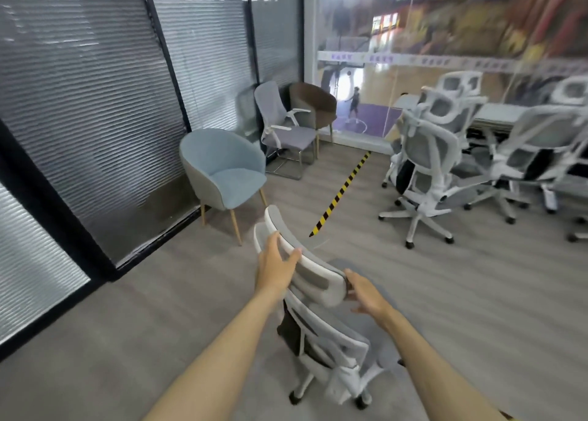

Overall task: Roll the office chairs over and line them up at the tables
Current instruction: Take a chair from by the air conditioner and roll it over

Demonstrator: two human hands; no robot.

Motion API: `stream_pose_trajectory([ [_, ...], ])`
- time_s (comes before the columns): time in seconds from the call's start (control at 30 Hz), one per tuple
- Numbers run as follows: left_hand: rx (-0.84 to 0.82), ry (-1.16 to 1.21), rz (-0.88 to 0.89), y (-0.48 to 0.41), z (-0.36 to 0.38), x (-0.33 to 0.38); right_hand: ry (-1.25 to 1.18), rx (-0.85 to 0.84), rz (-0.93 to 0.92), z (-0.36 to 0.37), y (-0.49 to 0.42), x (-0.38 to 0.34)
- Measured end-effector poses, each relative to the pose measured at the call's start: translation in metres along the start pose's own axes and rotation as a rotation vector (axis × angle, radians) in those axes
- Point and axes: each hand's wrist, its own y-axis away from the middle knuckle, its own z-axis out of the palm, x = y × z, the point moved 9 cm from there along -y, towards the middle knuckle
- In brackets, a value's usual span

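Left hand: my fingers wrap over the left end of the headrest, thumb lying along its top edge.
Right hand: I clasp the headrest's right end, thumb above, fingers curled beneath.
Office chair: directly below my grip, its back toward me, castors on the grey floor.
Striped tape: just beyond my hands, running away ahead.
Blue armchair: ahead and left of my left hand, beside the blinds.
Other office chairs: well ahead and right of my right hand, clustered at the white table.
Grey chair: farther ahead, past the armchair.
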Motion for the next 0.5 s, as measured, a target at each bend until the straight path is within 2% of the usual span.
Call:
stream_pose_trajectory([
  [0.1,-0.113,-0.234,0.163,-0.067,0.03,0.034,0.045,0.096,-0.091,-0.045,-0.013,-0.007],
  [0.2,-0.272,-0.463,0.3,-0.139,0.069,0.063,0.209,0.236,-0.195,-0.09,-0.043,-0.005],
  [0.3,-0.346,-0.627,0.441,-0.199,0.103,0.091,0.342,0.34,-0.216,-0.117,-0.06,-0.029],
  [0.4,-0.444,-0.664,0.616,-0.224,0.151,0.114,0.516,0.402,-0.157,-0.122,-0.074,-0.063],
  [0.5,-0.357,-0.546,0.84,-0.225,0.193,0.145,0.674,0.522,-0.137,-0.125,-0.098,-0.097],
])
